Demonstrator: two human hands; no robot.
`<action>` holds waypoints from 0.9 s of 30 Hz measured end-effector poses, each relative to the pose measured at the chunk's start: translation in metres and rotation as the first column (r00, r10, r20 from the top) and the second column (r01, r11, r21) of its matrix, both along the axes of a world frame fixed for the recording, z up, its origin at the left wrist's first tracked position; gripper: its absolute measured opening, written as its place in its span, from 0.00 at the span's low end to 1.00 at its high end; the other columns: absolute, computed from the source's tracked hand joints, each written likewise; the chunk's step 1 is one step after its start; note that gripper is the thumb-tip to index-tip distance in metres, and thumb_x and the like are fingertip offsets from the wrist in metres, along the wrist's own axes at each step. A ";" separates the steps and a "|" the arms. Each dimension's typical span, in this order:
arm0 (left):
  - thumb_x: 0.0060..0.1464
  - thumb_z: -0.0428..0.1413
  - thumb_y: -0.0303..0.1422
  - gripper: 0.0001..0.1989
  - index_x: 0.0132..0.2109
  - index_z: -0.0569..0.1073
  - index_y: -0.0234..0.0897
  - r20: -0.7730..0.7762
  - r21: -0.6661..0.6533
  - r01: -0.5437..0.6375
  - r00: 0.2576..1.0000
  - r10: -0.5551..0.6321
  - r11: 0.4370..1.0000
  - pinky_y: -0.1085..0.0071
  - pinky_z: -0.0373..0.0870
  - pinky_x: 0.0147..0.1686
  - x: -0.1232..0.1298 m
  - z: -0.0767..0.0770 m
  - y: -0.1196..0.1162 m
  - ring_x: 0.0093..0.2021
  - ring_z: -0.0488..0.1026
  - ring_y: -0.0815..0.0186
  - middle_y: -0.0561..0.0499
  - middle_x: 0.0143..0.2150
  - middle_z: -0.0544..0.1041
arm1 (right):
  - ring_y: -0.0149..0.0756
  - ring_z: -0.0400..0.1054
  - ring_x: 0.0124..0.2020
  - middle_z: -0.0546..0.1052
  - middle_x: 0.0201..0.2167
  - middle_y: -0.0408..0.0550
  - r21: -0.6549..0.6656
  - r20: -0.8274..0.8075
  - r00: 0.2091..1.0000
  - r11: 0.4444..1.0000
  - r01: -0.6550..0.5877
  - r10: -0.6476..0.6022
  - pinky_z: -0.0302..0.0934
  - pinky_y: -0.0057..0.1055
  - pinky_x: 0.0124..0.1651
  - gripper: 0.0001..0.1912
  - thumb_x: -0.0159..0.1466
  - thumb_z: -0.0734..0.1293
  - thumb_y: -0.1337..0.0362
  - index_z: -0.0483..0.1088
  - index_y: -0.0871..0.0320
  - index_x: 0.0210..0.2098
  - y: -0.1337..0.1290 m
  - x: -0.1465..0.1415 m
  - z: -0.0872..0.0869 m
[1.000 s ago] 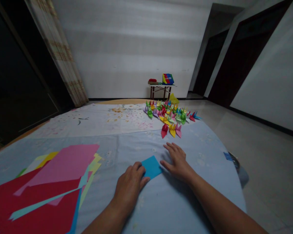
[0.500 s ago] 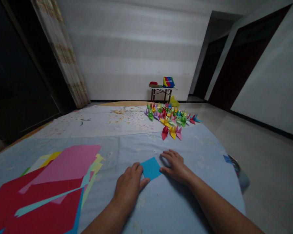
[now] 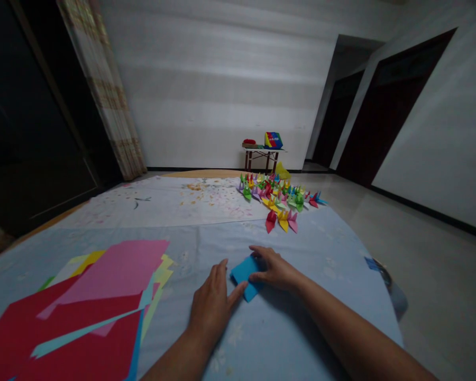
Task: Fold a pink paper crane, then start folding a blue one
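A small blue square of folded paper (image 3: pixel 243 270) lies on the tablecloth between my hands, its layers slightly raised at the left corner. My right hand (image 3: pixel 275 269) grips its right side, the thumb across the top and the fingers at the far edge. On the left, my left hand (image 3: pixel 213 296) is open, its fingers apart from the paper and its thumb tip at the near edge. Whether that thumb presses on the paper, I cannot tell.
Coloured sheets (image 3: pixel 83 328), red and pink on top, lie at the left with a pale blue strip (image 3: pixel 87 330) across them. Many folded paper cranes (image 3: pixel 269 193) stand at the far right of the table. A small side table (image 3: pixel 264 151) stands by the wall.
My right hand has moved left onto the blue paper and now grips it. My left fingers have come off its left corner. The paper has turned slightly.
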State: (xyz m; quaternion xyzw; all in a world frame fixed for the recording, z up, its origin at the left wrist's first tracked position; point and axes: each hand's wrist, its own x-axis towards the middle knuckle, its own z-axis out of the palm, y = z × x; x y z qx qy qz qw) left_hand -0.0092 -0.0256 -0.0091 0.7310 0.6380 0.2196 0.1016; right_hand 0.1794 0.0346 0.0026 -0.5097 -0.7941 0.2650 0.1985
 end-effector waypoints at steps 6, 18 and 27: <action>0.53 0.50 0.42 0.18 0.48 0.65 0.37 0.103 0.075 0.094 0.989 -0.102 0.993 0.66 0.62 0.46 0.001 0.000 0.002 0.48 0.68 0.61 0.47 0.46 0.70 | 0.39 0.61 0.47 0.69 0.43 0.48 0.077 -0.092 0.995 0.996 -0.043 0.050 0.53 0.38 0.51 0.32 0.49 0.70 0.65 0.60 0.56 0.54 0.008 0.001 -0.002; 0.58 0.43 0.33 0.11 0.45 0.66 0.37 0.268 0.492 -0.028 0.956 -0.122 0.870 0.59 0.59 0.47 0.000 0.014 -0.001 0.45 0.67 0.61 0.46 0.41 0.73 | 0.35 0.64 0.39 0.73 0.32 0.46 0.338 -0.289 0.911 0.922 -0.190 0.293 0.56 0.34 0.46 0.02 0.57 0.66 0.67 0.70 0.56 0.31 0.009 -0.004 0.022; 0.54 0.49 0.28 0.12 0.44 0.71 0.41 -0.070 0.337 0.222 0.975 -0.211 0.915 0.48 0.47 0.53 0.002 0.010 0.000 0.50 0.65 0.58 0.47 0.47 0.74 | 0.37 0.66 0.41 0.74 0.36 0.48 0.246 -0.264 0.903 0.929 -0.277 0.339 0.58 0.35 0.46 0.03 0.55 0.66 0.70 0.69 0.58 0.26 0.012 0.025 -0.007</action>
